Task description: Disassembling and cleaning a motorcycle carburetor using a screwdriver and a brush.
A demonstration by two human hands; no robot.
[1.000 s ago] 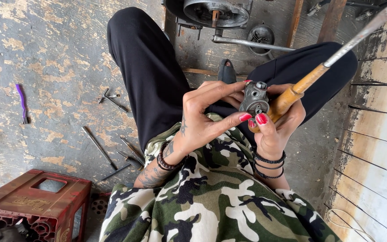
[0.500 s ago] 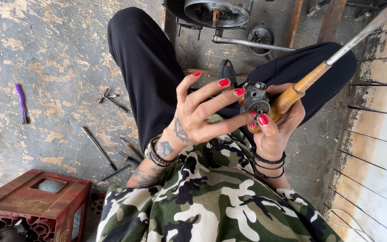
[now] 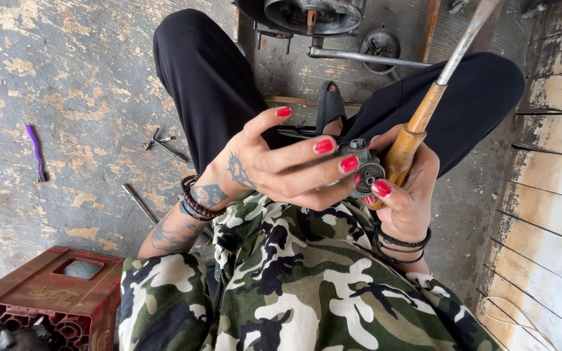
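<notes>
From the head camera, the right hand (image 3: 408, 195) has its fingers closed around the wooden handle of a long screwdriver (image 3: 417, 127) and also steadies a small grey metal part (image 3: 365, 170) held above the lap. The left hand (image 3: 281, 169) lies with fingers spread and loose, their tips touching that metal part. On the concrete floor (image 3: 66, 78) to the left lie a purple tool (image 3: 36, 151) and a red crate (image 3: 53, 299).

Right hand (image 3: 406, 195) grips wooden-handled tool (image 3: 417, 127) and metal part (image 3: 363, 170); left hand (image 3: 281, 166) touches part
</notes>
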